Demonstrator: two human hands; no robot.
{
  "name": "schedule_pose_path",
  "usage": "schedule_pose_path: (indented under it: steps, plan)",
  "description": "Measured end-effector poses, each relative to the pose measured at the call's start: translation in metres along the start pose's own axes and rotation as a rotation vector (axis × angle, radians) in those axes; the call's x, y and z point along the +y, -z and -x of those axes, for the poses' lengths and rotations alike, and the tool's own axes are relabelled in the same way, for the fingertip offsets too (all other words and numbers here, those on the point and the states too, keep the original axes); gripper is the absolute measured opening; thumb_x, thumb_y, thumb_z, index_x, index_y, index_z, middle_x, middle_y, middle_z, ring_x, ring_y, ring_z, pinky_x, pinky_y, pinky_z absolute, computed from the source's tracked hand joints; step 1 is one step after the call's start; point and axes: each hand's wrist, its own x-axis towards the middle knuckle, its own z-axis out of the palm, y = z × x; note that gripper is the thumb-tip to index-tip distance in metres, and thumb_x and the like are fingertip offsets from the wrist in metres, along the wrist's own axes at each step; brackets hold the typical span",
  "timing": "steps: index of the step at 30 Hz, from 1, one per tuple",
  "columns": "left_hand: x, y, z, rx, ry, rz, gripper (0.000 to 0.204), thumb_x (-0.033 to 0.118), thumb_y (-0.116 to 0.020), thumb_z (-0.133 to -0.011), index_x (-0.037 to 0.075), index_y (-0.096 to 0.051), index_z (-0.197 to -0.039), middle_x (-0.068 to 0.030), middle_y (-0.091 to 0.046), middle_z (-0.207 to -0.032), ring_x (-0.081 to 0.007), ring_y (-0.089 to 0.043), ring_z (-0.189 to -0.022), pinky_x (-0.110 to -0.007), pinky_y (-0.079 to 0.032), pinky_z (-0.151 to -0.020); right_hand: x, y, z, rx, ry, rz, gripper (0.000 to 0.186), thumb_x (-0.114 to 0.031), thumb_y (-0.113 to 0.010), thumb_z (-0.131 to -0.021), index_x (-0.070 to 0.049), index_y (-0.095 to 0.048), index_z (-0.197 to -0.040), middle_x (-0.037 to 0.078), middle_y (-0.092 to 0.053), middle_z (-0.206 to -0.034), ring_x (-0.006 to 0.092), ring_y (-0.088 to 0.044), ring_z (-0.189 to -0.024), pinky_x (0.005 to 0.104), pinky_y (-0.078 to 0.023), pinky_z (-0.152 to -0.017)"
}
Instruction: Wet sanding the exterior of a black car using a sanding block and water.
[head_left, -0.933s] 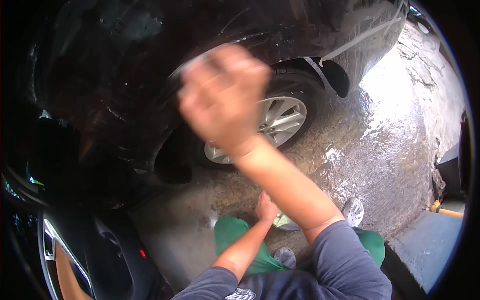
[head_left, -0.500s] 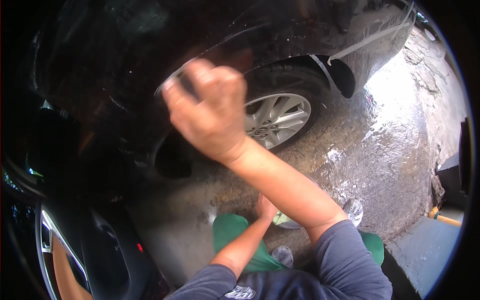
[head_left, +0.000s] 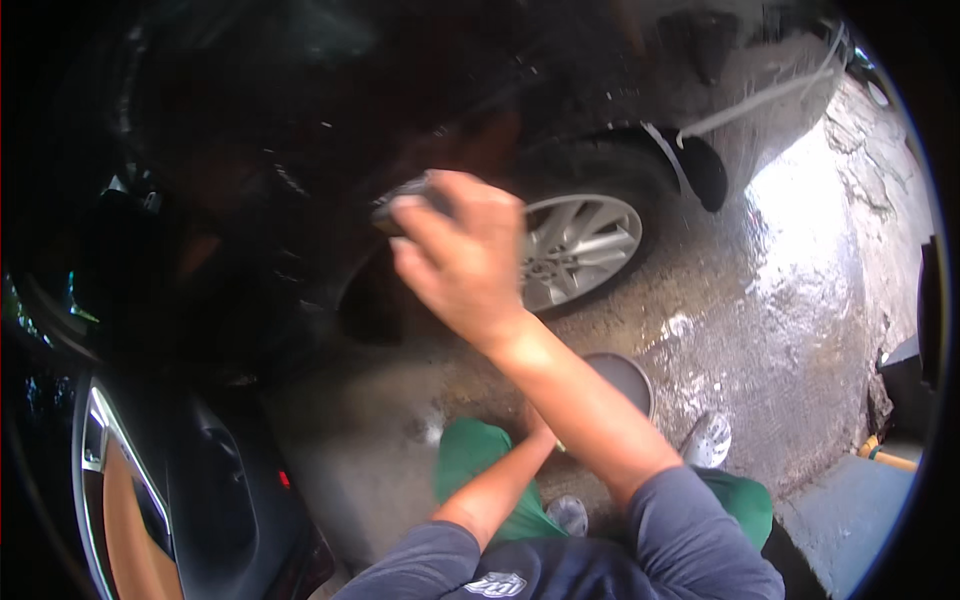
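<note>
My right hand (head_left: 465, 250) is reached out to the dark car body panel (head_left: 330, 165) by the wheel arch. Its fingers are closed on a small dark grey pad (head_left: 400, 203), blurred by motion; the pad is at the panel, but touching cannot be made out for sure. My left hand (head_left: 537, 422) is low between my knees, beside a round grey basin (head_left: 628, 378). The right forearm hides its fingers; a scrap of pale yellow-green shows next to it.
The car wheel (head_left: 580, 250) with silver spokes is just beyond my right hand. An open car door (head_left: 215, 480) stands at my left. Wet concrete floor (head_left: 740, 340) spreads right. A blue-grey slab (head_left: 850, 510) lies at the lower right.
My right hand with the pad has moved down and to the right along the panel. The view has shifted slightly, and more of the basin shows beside the right forearm.
</note>
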Motion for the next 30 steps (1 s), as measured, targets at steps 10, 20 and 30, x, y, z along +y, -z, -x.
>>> schedule_pose_path:
  steps: [10,20,30]
  plan:
    - [-0.086,-0.107,-0.069,-0.673,0.385,0.569,0.039,0.031,-0.052,-0.1,0.001,-0.074,-0.11,-0.0134,-0.076,-0.099,-0.0286,-0.07,-0.083,-0.044,-0.055,-0.069,0.048,0.14,-0.019,0.655,-0.582,-0.161,0.037,-0.006,-0.073,-0.094,-0.002,-0.058,-0.128,0.007,-0.059,-0.119,0.0185,-0.058,-0.111,0.032,-0.048,-0.098]
    - [0.22,0.144,-0.028,-0.845,0.112,0.786,0.023,0.024,-0.054,-0.1,0.012,-0.064,-0.082,0.0016,-0.056,-0.069,-0.0084,-0.051,-0.058,-0.022,-0.038,-0.047,0.076,0.214,-0.032,0.971,-0.497,-0.327,0.038,-0.002,-0.073,-0.093,0.001,-0.056,-0.128,0.011,-0.061,-0.117,0.0157,-0.061,-0.104,0.0288,-0.051,-0.094]
    - [0.435,0.454,0.037,0.9,-1.376,-1.53,0.041,0.021,-0.061,-0.1,0.007,-0.059,-0.14,-0.0127,-0.054,-0.149,-0.0308,-0.045,-0.143,-0.042,-0.033,-0.119,0.072,0.183,-0.014,0.789,-0.679,-0.445,0.042,-0.003,-0.074,-0.093,0.002,-0.057,-0.131,0.007,-0.06,-0.114,0.0121,-0.06,-0.101,0.025,-0.052,-0.09]
